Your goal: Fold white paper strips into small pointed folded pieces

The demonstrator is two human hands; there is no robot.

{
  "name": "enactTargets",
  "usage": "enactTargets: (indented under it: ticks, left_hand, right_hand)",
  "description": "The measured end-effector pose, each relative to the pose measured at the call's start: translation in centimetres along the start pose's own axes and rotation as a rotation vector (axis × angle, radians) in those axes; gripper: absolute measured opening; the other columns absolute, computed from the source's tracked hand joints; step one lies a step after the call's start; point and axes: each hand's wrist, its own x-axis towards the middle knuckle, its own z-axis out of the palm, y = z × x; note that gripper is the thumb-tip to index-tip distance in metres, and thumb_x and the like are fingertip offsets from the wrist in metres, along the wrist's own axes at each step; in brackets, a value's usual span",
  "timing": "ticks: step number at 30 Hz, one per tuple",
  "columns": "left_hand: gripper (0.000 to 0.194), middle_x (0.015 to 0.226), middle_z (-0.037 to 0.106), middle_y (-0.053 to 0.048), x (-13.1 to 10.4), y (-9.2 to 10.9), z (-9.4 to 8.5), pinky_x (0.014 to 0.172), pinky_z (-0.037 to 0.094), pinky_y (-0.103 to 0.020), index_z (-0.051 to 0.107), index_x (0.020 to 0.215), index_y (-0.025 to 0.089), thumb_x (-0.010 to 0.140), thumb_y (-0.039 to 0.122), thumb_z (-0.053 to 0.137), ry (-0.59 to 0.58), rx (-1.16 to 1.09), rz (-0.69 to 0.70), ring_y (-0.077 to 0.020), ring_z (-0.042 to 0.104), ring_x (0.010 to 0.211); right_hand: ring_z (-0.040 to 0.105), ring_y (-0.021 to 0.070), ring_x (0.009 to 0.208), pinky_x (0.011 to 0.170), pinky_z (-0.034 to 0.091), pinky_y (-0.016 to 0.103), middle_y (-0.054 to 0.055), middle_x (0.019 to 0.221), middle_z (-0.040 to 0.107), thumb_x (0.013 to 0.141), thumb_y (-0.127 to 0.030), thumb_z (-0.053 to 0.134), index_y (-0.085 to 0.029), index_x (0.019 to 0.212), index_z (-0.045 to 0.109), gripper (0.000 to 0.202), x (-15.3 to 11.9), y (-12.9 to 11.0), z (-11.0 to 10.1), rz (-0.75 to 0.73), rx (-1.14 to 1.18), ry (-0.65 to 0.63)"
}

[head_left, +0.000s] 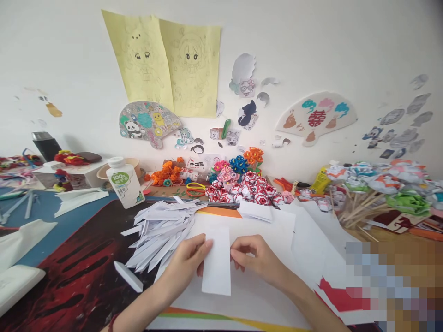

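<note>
A white rectangular strip of paper is held upright over the white sheets in front of me. My left hand pinches its left edge, thumb on the front and fingers behind. On the opposite side my right hand has thumb and forefinger pressed together at the right edge of the strip. To the left of my hands lies a heap of folded white paper pieces, with one loose folded piece below it. A small stack of white paper rests behind the strip.
A white bottle stands at the back left. Paper flowers line the back edge by the wall. More flowers on wooden sticks lie at the right, near loose white sheets and red paper. A dark red mat spreads at left.
</note>
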Motion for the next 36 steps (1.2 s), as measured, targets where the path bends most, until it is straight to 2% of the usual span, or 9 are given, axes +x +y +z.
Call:
enactTargets:
  ticks: [3,6,9,17,22,26,31,34,36]
  left_hand:
    - [0.044,0.055,0.047,0.004,-0.1,0.4,0.2,0.049,0.032,-0.022,0.053,0.069,0.015,0.091,0.051,0.041,-0.053,-0.039,-0.003,-0.01,0.042,0.048]
    - [0.044,0.061,0.051,0.002,-0.2,0.8,0.4,0.05,0.034,-0.022,0.055,0.071,0.014,0.091,0.051,0.041,-0.111,-0.095,-0.005,-0.0097,0.043,0.05]
    - [0.045,0.06,0.051,0.001,-0.3,0.9,0.4,0.05,0.034,-0.021,0.055,0.069,0.014,0.091,0.051,0.042,-0.108,-0.112,-0.015,-0.0097,0.044,0.049]
    - [0.053,0.076,0.061,-0.005,-0.9,2.3,0.7,0.048,0.033,-0.021,0.067,0.084,0.012,0.094,0.052,0.033,-0.278,-0.202,0.018,-0.0099,0.043,0.054]
    - [0.054,0.076,0.06,-0.004,-1.2,2.5,0.7,0.05,0.033,-0.021,0.067,0.085,0.012,0.093,0.054,0.034,-0.355,-0.182,0.022,-0.0088,0.043,0.053]
    - [0.053,0.065,0.054,-0.001,-1.0,1.8,0.7,0.051,0.033,-0.021,0.064,0.078,0.012,0.093,0.053,0.034,-0.272,-0.121,0.022,-0.0097,0.043,0.053]
    - [0.048,0.055,0.045,0.003,-0.5,0.5,0.6,0.049,0.03,-0.021,0.056,0.07,0.014,0.092,0.052,0.037,-0.138,0.002,-0.017,-0.01,0.041,0.051]
    - [0.048,0.049,0.043,0.005,-0.3,0.2,0.4,0.05,0.029,-0.022,0.046,0.06,0.017,0.092,0.052,0.037,-0.09,0.113,-0.032,-0.0101,0.04,0.049]
    - [0.049,0.047,0.042,0.005,-0.2,0.2,0.3,0.051,0.029,-0.022,0.039,0.056,0.018,0.092,0.052,0.037,-0.054,0.179,-0.037,-0.0102,0.04,0.048]
  right_hand:
    - [0.054,0.0123,0.058,0.055,0.045,0.023,0.002,0.064,0.059,0.086,-0.033,0.058,-0.013,0.075,0.063,0.024,0.2,0.4,0.1,0.002,0.03,-0.013]
    - [0.052,0.0114,0.056,0.053,0.042,0.023,0.002,0.062,0.057,0.091,-0.041,0.05,-0.013,0.071,0.061,0.037,0.3,0.4,0.1,-0.026,0.076,-0.032]
    - [0.051,0.0109,0.055,0.054,0.04,0.023,0.003,0.061,0.056,0.093,-0.047,0.044,-0.013,0.066,0.058,0.046,0.2,0.4,0.0,-0.078,0.116,-0.05]
    - [0.051,0.0112,0.055,0.053,0.041,0.023,0.003,0.063,0.056,0.085,-0.051,0.056,-0.011,0.08,0.068,0.042,0.3,1.4,-0.1,-0.063,0.202,-0.14]
    - [0.052,0.0103,0.056,0.054,0.042,0.022,0.002,0.062,0.057,0.083,-0.04,0.064,-0.011,0.08,0.069,0.029,0.2,1.5,0.2,0.019,0.249,-0.158]
    - [0.053,0.0106,0.055,0.052,0.043,0.022,0.001,0.062,0.058,0.081,-0.035,0.067,-0.012,0.08,0.067,0.023,0.0,0.8,0.1,0.024,0.261,-0.13]
    - [0.052,0.0108,0.054,0.054,0.043,0.022,0.0,0.059,0.058,0.079,-0.026,0.066,-0.013,0.07,0.064,0.016,0.0,-0.2,-0.5,-0.015,0.097,-0.015]
    - [0.051,0.0107,0.051,0.052,0.042,0.022,-0.002,0.054,0.055,0.079,-0.027,0.064,-0.015,0.062,0.056,0.022,0.0,-0.6,-1.2,-0.023,0.029,0.121]
    - [0.048,0.0106,0.047,0.05,0.04,0.022,-0.003,0.051,0.051,0.08,-0.031,0.062,-0.017,0.061,0.053,0.026,-0.1,-0.6,-1.9,-0.044,-0.065,0.296]
